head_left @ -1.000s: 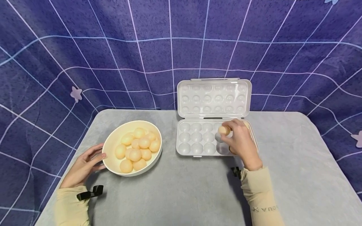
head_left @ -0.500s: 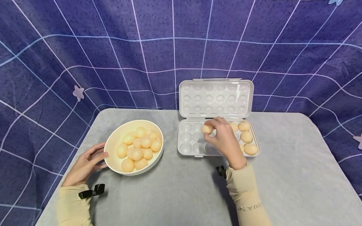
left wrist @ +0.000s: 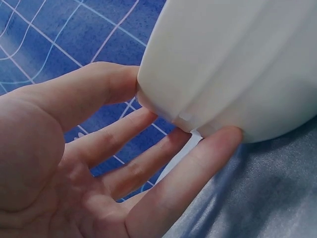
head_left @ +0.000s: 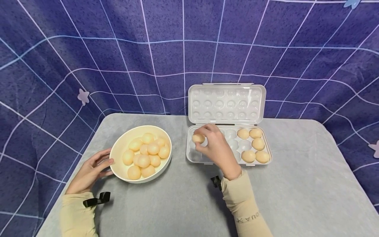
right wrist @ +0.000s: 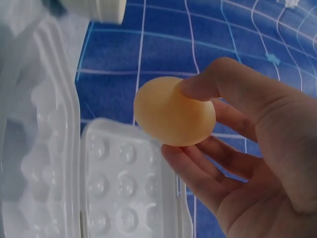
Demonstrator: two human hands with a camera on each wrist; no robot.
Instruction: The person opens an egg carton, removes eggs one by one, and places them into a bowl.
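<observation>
In the head view, my left hand [head_left: 93, 171] holds the near left side of a cream bowl [head_left: 118, 164] heaped with several eggs [head_left: 144, 161]. The left wrist view shows the thumb at the bowl's edge and fingertips against its outer wall. My right hand [head_left: 217, 146] pinches an egg [head_left: 198, 138] between thumb and fingers, above the left end of an open white egg box [head_left: 211, 163]. Up close in the right wrist view, the held egg [right wrist: 173, 111] is smooth and pale orange. My hand covers several of the box's left cups.
Several eggs [head_left: 258, 144] sit in the right end of the box, with bare cups [head_left: 232, 144] to their left. The clear lid [head_left: 226, 103] stands upright behind it. A blue curtain with a grid pattern [head_left: 165, 56] hangs behind the grey table [head_left: 177, 204].
My right hand has moved left along the egg box with the egg, from its right half to its left end, uncovering the eggs at the right. The left hand and bowl stay put.
</observation>
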